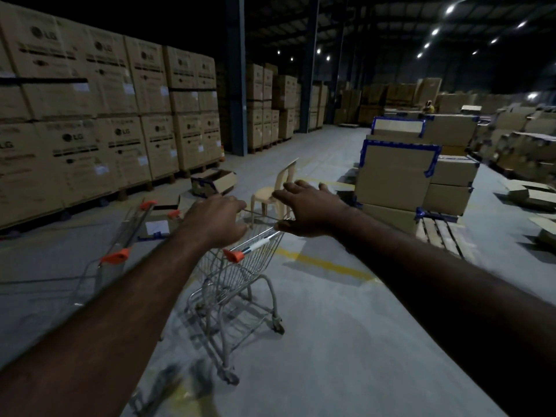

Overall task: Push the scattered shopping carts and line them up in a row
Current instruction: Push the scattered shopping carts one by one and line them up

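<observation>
A silver wire shopping cart (pixel 240 284) with an orange-capped handle (pixel 234 255) stands on the floor right in front of me. My left hand (pixel 213 219) hovers over the basket's near left rim with its fingers curled down; whether they grip the wire is hidden. My right hand (pixel 310 209) is spread open above the handle's right end, thumb close to the bar. A second cart (pixel 120 251), also with orange caps, stands blurred at the left, beside the first.
Tall stacks of cardboard boxes (pixel 90 115) line the left wall. A plastic chair (pixel 270 194) and an open carton (pixel 213 182) sit just past the cart. Stacked boxes (pixel 397 176) and a wooden pallet (pixel 442 233) stand at the right. A yellow floor line (pixel 325 264) crosses ahead.
</observation>
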`<move>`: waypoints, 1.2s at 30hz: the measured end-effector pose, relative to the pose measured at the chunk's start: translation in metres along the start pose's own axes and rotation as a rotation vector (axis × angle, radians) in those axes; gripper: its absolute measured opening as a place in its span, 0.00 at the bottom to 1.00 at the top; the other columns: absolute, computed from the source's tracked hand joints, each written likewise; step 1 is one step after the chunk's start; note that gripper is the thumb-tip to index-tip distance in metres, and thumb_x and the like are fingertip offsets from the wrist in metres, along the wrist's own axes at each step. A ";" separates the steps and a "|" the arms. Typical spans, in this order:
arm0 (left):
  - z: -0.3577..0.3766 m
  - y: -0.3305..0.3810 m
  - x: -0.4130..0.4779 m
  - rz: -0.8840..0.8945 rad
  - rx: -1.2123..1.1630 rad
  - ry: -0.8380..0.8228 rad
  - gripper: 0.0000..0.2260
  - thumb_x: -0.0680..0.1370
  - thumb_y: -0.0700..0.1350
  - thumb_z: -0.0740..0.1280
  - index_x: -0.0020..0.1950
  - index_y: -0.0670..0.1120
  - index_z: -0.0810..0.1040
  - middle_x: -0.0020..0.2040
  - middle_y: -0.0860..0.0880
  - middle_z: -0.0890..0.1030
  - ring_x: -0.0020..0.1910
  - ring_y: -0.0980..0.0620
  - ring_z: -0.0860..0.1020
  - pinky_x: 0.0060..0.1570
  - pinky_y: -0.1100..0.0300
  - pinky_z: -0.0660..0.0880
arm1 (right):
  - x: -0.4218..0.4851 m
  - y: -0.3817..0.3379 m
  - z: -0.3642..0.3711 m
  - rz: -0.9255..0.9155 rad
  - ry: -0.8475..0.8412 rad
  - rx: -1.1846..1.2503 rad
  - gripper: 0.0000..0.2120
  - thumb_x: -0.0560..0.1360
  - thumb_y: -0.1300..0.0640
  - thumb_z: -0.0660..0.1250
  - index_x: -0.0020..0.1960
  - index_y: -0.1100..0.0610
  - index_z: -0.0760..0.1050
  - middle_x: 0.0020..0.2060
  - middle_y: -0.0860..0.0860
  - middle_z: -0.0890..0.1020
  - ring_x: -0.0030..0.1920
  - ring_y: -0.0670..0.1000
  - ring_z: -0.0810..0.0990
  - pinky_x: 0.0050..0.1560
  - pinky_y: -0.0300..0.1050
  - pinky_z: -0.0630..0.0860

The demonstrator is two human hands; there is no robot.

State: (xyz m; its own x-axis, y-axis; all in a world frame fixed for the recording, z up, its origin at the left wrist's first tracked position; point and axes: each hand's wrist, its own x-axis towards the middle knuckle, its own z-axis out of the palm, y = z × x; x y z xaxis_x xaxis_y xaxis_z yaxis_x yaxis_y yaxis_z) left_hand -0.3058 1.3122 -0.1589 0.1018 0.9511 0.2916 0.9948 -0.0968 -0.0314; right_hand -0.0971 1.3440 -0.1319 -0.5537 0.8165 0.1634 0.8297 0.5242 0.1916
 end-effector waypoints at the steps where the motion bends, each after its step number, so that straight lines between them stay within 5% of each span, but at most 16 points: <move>1: 0.010 0.000 0.020 -0.003 0.006 -0.002 0.26 0.80 0.58 0.65 0.77 0.52 0.68 0.75 0.50 0.70 0.74 0.46 0.67 0.66 0.49 0.68 | 0.019 0.011 0.009 -0.007 0.002 -0.002 0.38 0.79 0.35 0.62 0.82 0.48 0.54 0.81 0.54 0.57 0.81 0.58 0.53 0.76 0.69 0.55; 15: 0.179 0.000 0.256 -0.140 -0.111 -0.208 0.29 0.79 0.63 0.63 0.77 0.51 0.68 0.74 0.50 0.71 0.72 0.44 0.69 0.68 0.46 0.69 | 0.257 0.182 0.140 -0.042 -0.111 0.110 0.39 0.78 0.32 0.61 0.82 0.49 0.53 0.81 0.54 0.57 0.80 0.59 0.57 0.75 0.69 0.58; 25: 0.284 -0.015 0.276 -0.326 -0.288 -0.424 0.36 0.73 0.69 0.66 0.77 0.54 0.65 0.74 0.49 0.70 0.71 0.44 0.70 0.66 0.43 0.70 | 0.332 0.170 0.253 -0.091 -0.286 0.174 0.39 0.78 0.34 0.64 0.82 0.48 0.54 0.81 0.55 0.59 0.79 0.59 0.57 0.75 0.68 0.57; 29: 0.325 -0.031 0.258 -0.370 -0.232 -0.569 0.44 0.72 0.69 0.67 0.80 0.52 0.56 0.80 0.45 0.59 0.77 0.40 0.62 0.71 0.38 0.65 | 0.346 0.148 0.302 -0.096 -0.366 0.176 0.39 0.77 0.36 0.65 0.81 0.49 0.57 0.78 0.56 0.63 0.78 0.59 0.60 0.74 0.65 0.60; 32: 0.346 -0.035 0.245 -0.379 -0.132 -0.411 0.41 0.71 0.68 0.65 0.80 0.51 0.60 0.78 0.42 0.64 0.75 0.38 0.66 0.68 0.35 0.67 | 0.356 0.132 0.331 -0.076 -0.438 0.190 0.38 0.78 0.35 0.63 0.82 0.49 0.56 0.80 0.56 0.60 0.80 0.59 0.55 0.75 0.68 0.56; 36: 0.347 -0.039 0.255 -0.430 -0.184 -0.580 0.40 0.75 0.66 0.65 0.82 0.54 0.53 0.82 0.45 0.55 0.78 0.39 0.58 0.71 0.34 0.58 | 0.370 0.120 0.350 -0.079 -0.497 0.228 0.38 0.78 0.33 0.59 0.82 0.47 0.54 0.82 0.54 0.53 0.81 0.58 0.51 0.75 0.64 0.58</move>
State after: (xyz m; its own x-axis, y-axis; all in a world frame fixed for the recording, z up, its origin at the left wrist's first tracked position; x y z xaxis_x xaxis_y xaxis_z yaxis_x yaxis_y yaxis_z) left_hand -0.3189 1.6601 -0.4156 -0.2628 0.9134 -0.3108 0.9362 0.3193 0.1467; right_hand -0.1780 1.7936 -0.3874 -0.5605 0.7596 -0.3299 0.8119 0.5825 -0.0382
